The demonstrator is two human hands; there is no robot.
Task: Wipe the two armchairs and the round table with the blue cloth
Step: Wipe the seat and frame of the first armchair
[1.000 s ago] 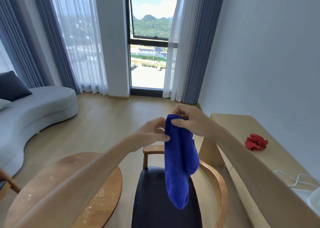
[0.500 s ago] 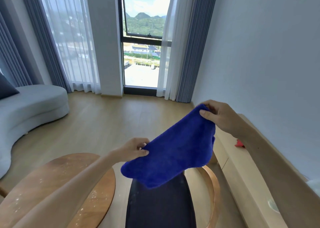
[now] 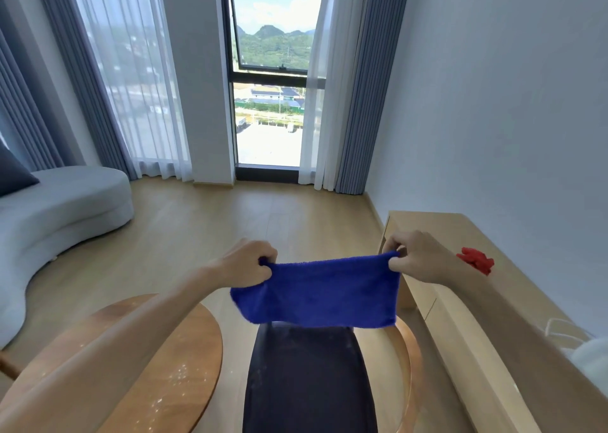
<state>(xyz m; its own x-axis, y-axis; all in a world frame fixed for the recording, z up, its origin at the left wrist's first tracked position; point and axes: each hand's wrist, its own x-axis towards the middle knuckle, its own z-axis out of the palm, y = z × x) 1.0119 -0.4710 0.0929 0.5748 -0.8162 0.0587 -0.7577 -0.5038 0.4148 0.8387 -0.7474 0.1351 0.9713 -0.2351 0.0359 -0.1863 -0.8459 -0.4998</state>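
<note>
So rn I've got the blue fluffy microfibre cloth stretched out flat in the air, long axis running left-right, my left hand pinching one top corner and my right hand pinching the other. It hangs right above the dark-cushioned wooden armchair, seat straight below, so imo that gets wiped first. The round wooden table w/ white specks sits left of the chair, nearer my left hand.

- Bright daylight is pouring in through the window.
- Glare is glinting on the table below the window.
- Wide-angle distortion is bending edges far from the window.
</note>
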